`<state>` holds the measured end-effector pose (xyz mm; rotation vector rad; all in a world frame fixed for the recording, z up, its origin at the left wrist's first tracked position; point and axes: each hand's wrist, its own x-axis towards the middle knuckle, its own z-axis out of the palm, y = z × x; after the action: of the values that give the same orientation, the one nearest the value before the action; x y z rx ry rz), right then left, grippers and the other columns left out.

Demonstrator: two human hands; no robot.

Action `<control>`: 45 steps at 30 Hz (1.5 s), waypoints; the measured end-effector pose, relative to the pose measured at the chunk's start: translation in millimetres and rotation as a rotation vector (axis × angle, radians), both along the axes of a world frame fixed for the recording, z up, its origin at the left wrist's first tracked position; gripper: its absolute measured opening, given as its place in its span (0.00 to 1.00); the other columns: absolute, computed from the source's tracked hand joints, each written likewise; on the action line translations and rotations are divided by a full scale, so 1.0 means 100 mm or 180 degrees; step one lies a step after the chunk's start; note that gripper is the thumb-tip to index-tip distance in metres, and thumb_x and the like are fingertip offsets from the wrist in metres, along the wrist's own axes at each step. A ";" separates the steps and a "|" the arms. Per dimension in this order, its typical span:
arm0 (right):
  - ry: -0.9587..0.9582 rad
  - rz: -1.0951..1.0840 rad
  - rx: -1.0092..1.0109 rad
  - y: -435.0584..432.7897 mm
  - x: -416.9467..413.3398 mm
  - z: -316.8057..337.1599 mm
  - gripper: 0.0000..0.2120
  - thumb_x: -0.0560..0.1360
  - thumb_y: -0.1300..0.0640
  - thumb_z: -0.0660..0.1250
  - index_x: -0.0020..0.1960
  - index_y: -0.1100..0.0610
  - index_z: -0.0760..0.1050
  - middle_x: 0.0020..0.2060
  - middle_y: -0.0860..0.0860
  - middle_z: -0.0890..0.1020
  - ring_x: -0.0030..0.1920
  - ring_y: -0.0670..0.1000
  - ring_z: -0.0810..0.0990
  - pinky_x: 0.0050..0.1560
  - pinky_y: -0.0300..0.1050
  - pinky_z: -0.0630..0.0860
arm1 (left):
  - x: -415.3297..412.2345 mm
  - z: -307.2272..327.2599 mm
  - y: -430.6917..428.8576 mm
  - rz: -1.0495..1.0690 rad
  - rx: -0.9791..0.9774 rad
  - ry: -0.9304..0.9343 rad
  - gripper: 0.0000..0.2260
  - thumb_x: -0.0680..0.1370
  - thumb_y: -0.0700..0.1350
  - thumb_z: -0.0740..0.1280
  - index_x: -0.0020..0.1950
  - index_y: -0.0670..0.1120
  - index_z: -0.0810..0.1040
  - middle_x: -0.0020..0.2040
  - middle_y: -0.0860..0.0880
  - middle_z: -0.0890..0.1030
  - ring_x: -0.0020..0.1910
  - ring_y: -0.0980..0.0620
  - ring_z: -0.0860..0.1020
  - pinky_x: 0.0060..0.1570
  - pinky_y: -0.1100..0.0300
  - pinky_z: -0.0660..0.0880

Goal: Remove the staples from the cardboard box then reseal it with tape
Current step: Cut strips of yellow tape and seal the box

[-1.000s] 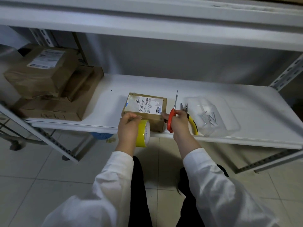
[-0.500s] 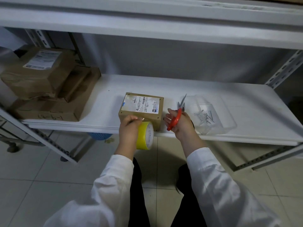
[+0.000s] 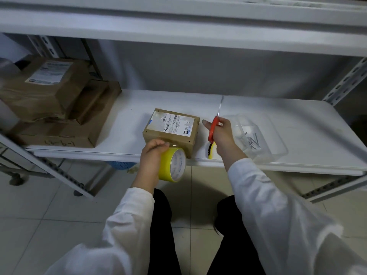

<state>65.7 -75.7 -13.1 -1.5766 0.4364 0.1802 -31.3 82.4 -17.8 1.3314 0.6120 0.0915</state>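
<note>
The fingers (image 3: 158,144) of the left hand (image 3: 152,157) curl over the top of a yellow tape roll (image 3: 173,164), clamped on it, and hold the roll against the near face of the cardboard box (image 3: 171,131). Far to the left, a stack of brown parcels (image 3: 53,102) sits on the white shelf (image 3: 131,124), the top one bearing a white label. Below the shelf edge, part of a blue basket (image 3: 119,165) shows against the tiled floor (image 3: 39,215).

The cardboard box stands near the front edge of the shelf, between the two hands, with a white shipping label (image 3: 173,125) on its top face. The tape roll touches the box at its lower front and hangs partly past the shelf edge.

Just right of the box, the right hand (image 3: 222,133) is closed around the orange handles of a pair of scissors (image 3: 215,124), whose blades point up and away from the person; one finger stretches out toward the box without touching it. Under that hand, a yellow-handled tool (image 3: 210,152) lies on the shelf, mostly hidden. Further right, a clear plastic tray (image 3: 278,147) rests on the shelf and holds a small heap of metal pieces (image 3: 252,140), too small to tell apart. White sleeves cover both forearms.
</note>
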 end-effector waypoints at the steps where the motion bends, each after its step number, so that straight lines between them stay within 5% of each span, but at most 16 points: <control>1: -0.0077 0.0090 -0.0102 0.02 0.04 0.00 0.27 0.72 0.54 0.73 0.65 0.53 0.63 0.55 0.52 0.74 0.55 0.53 0.74 0.52 0.44 0.70 | 0.00 0.00 0.01 -0.0033 0.0017 0.0016 0.08 0.75 0.38 0.66 0.37 0.46 0.73 0.43 0.46 0.76 0.38 0.50 0.75 0.40 0.60 0.73; 6: -0.0233 0.0605 -0.0118 0.11 0.12 -0.05 0.24 0.71 0.55 0.74 0.59 0.50 0.63 0.56 0.52 0.75 0.56 0.53 0.75 0.56 0.43 0.71 | 0.08 -0.01 0.10 -0.0183 0.0055 -0.0028 0.09 0.76 0.37 0.65 0.37 0.46 0.73 0.40 0.46 0.76 0.37 0.50 0.75 0.39 0.61 0.74; 10: -0.0207 0.0320 -0.0234 0.05 0.09 -0.12 0.27 0.67 0.55 0.77 0.56 0.49 0.63 0.54 0.50 0.73 0.57 0.55 0.75 0.63 0.51 0.72 | 0.13 -0.04 0.13 -0.0137 -0.0068 -0.0123 0.11 0.76 0.33 0.64 0.35 0.45 0.73 0.35 0.47 0.77 0.34 0.50 0.74 0.35 0.64 0.74; 13: -0.0299 0.0067 -0.0417 0.01 0.02 -0.14 0.27 0.66 0.55 0.78 0.56 0.51 0.64 0.51 0.49 0.73 0.53 0.53 0.75 0.59 0.46 0.74 | 0.13 -0.07 0.14 0.0025 -0.0274 -0.0167 0.11 0.75 0.31 0.64 0.35 0.44 0.73 0.29 0.52 0.79 0.34 0.51 0.74 0.34 0.66 0.75; 17: -0.0570 -0.0096 -0.0724 0.05 -0.10 -0.11 0.29 0.67 0.52 0.77 0.61 0.56 0.67 0.49 0.51 0.76 0.48 0.52 0.76 0.50 0.42 0.73 | 0.02 -0.11 0.08 -0.0195 -0.0450 -0.0149 0.11 0.75 0.31 0.63 0.34 0.42 0.71 0.43 0.51 0.80 0.38 0.56 0.79 0.32 0.72 0.75; 24: -0.0615 -0.0149 -0.1042 0.16 -0.26 -0.08 0.31 0.66 0.49 0.77 0.62 0.58 0.68 0.51 0.53 0.79 0.48 0.53 0.77 0.47 0.40 0.70 | -0.07 -0.18 0.06 -0.0631 -0.0495 -0.0331 0.17 0.75 0.29 0.61 0.29 0.45 0.73 0.38 0.61 0.84 0.39 0.58 0.80 0.39 0.68 0.74; 28: -0.0600 -0.0017 -0.1281 0.18 -0.38 -0.08 0.31 0.68 0.47 0.75 0.63 0.58 0.67 0.53 0.55 0.80 0.53 0.55 0.78 0.51 0.45 0.72 | -0.06 -0.20 0.08 -0.0587 -0.0343 -0.0385 0.20 0.75 0.30 0.62 0.26 0.47 0.75 0.48 0.55 0.81 0.48 0.47 0.76 0.45 0.62 0.72; 33: -0.0548 0.0022 -0.1426 0.19 -0.44 -0.05 0.33 0.67 0.45 0.75 0.65 0.58 0.67 0.56 0.55 0.79 0.56 0.56 0.78 0.54 0.46 0.73 | -0.07 -0.22 0.03 -0.0454 0.0273 -0.0362 0.13 0.76 0.30 0.62 0.35 0.43 0.70 0.69 0.44 0.71 0.68 0.48 0.70 0.57 0.61 0.66; 39: -0.0533 0.0022 -0.1308 0.19 -0.46 -0.02 0.32 0.69 0.47 0.74 0.65 0.58 0.66 0.56 0.55 0.79 0.56 0.55 0.78 0.49 0.42 0.71 | -0.12 -0.21 0.02 -0.0330 0.0437 -0.0236 0.12 0.76 0.34 0.65 0.35 0.47 0.72 0.73 0.48 0.68 0.68 0.49 0.70 0.60 0.60 0.66; 43: -0.1037 0.0075 -0.1119 0.19 -0.51 0.13 0.26 0.71 0.53 0.73 0.62 0.58 0.66 0.50 0.52 0.77 0.48 0.50 0.77 0.43 0.34 0.68 | -0.11 -0.09 0.06 -0.0131 0.0252 -0.0206 0.13 0.76 0.32 0.63 0.34 0.46 0.73 0.72 0.46 0.69 0.67 0.46 0.71 0.54 0.62 0.67; 45: -0.1178 0.0731 -0.0932 0.24 -0.53 0.26 0.22 0.69 0.56 0.75 0.59 0.54 0.69 0.47 0.50 0.78 0.46 0.48 0.77 0.46 0.37 0.71 | -0.11 -0.03 0.06 -0.0053 0.0143 -0.0232 0.13 0.75 0.31 0.61 0.34 0.45 0.72 0.71 0.46 0.70 0.68 0.47 0.71 0.47 0.65 0.68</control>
<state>12.8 -51.3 13.1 -1.9001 -0.0111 -0.0042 -42.1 87.9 -21.2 1.3703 0.5398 0.1403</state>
